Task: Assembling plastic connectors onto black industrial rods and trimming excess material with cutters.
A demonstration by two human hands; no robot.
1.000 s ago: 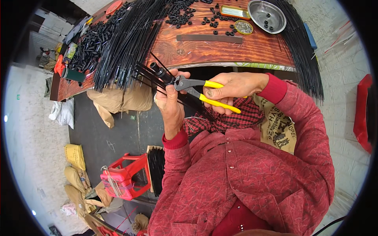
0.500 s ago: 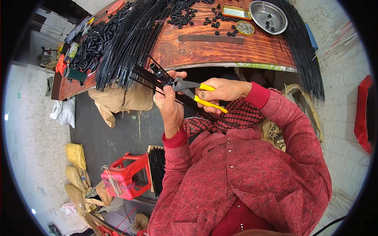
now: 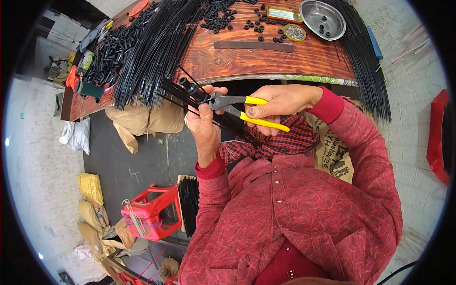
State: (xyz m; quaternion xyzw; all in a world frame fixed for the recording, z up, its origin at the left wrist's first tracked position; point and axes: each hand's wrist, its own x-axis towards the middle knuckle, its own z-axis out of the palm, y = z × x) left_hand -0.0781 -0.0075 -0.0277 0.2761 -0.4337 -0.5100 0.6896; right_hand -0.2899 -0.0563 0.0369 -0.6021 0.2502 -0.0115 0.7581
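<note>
My left hand [image 3: 205,124] grips a small bunch of thin black rods [image 3: 176,91] with a black cylindrical cap [image 3: 189,87] at their joined end, held up in front of the wooden table edge. Yellow-handled pliers [image 3: 247,110] are in my right hand [image 3: 280,102], and their dark jaws [image 3: 216,101] touch the rod bunch just by my left thumb. Both red sleeves come up from the lower part of the picture.
The wooden table [image 3: 266,59] carries a big sheaf of long black rods [image 3: 156,42], heaps of small black caps [image 3: 223,19], a round metal bowl [image 3: 323,19], a small round tin [image 3: 294,32] and a dark flat strip [image 3: 251,46]. More rods [image 3: 368,71] hang over its right side. A red stool [image 3: 147,213] and sacks [image 3: 142,121] lie on the floor.
My right hand has squeezed the plier handles closer together than a second ago and shifted slightly. The left hand holds the rod bunch in about the same place.
</note>
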